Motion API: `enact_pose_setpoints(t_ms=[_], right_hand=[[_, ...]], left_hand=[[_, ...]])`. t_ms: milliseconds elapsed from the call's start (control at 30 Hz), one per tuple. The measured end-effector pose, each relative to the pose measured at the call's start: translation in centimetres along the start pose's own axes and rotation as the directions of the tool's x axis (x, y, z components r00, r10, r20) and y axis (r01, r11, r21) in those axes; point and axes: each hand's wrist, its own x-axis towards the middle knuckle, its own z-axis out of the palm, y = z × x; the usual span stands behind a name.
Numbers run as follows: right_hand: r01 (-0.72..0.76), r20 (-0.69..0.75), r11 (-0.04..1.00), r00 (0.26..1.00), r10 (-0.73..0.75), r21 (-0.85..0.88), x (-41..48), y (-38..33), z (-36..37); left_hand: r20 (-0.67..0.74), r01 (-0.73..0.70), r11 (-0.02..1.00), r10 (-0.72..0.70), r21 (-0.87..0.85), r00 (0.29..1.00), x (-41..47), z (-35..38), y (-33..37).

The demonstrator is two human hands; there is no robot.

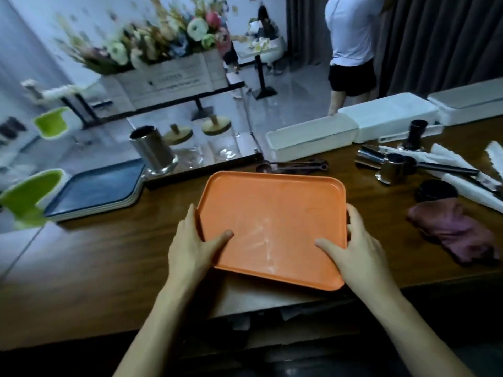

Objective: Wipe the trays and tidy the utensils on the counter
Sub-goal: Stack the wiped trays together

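Squarely gripping orange tray point(272, 227) by left and right rims with left hand point(190, 248) and right hand point(359, 248), thumbs on top, near-centre at counter point(109, 254); cloth point(454, 232) lying right, nearer right hand.

Cloth point(451, 232), utensils point(408, 164) right of tray point(272, 208)

I see a wooden counter point(109, 268). At its left lies a stack of trays point(95, 190), blue on top. In the middle an orange tray point(272, 213) overhangs the near edge, perhaps not lying flat. Behind it lie spoons point(291, 165). To the right are a purple cloth point(451, 232), a black lid point(436, 190) and steel utensils point(386, 165), with white boxes point(310, 140) along the far edge.
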Motion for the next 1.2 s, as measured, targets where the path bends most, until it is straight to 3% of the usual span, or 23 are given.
enact_pose_setpoints(t_ms=[267, 467, 600, 733, 1000, 1200], right_hand=[[0.044, 0.302, 0.959, 0.944, -0.132, 0.281, 0.1, -8.5, 11.3], [0.126, 0.488, 0.954, 0.837, -0.248, 0.271, -0.5, -14.8, 20.4], [0.274, 0.51, 0.947, 0.798, -0.322, 0.169, 1.8, -21.1, 26.4], [0.423, 0.502, 0.905, 0.773, -0.387, 0.045, 5.2, -28.5, 33.7], [0.393, 0.39, 0.858, 0.885, -0.255, -0.33, 12.5, -35.9, 45.6], [0.357, 0.348, 0.789, 0.917, -0.194, -0.501, 15.4, -37.0, 48.6]], left_hand=[[-0.25, 0.295, 0.954, -0.301, -0.059, 0.92, -1.3, -8.2, -11.8], [-0.332, 0.413, 0.899, -0.437, -0.142, 0.836, 0.2, -13.1, -20.5], [-0.356, 0.428, 0.89, -0.455, -0.156, 0.817, 5.3, -16.7, -25.6], [-0.376, 0.374, 0.92, -0.388, -0.115, 0.841, 13.5, -21.0, -30.4], [-0.227, 0.223, 0.975, -0.215, 0.01, 0.95, 30.3, -24.7, -37.5], [-0.072, 0.17, 0.985, -0.171, -0.021, 0.983, 35.6, -22.7, -39.3]])
